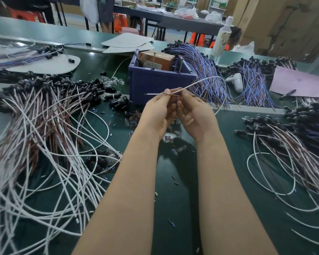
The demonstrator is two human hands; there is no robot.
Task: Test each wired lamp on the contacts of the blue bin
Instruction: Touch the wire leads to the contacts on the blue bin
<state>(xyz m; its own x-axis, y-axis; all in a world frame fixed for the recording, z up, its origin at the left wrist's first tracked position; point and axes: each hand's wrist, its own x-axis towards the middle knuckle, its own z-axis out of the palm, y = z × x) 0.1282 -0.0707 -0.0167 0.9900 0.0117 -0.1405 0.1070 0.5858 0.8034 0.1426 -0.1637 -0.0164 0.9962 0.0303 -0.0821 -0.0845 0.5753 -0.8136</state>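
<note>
Left hand (157,112) and right hand (194,112) are pinching one thin white lead (195,83), not yet reaching the blue plastic bin (155,85) or its metal contacts (180,65); heaped wired lamps (44,115) are likely waiting.

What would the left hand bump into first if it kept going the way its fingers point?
Probably the front wall of the blue bin, straight beyond the fingertips of the left hand. Nothing else shows between them, though one view leaves depth unclear.
</note>
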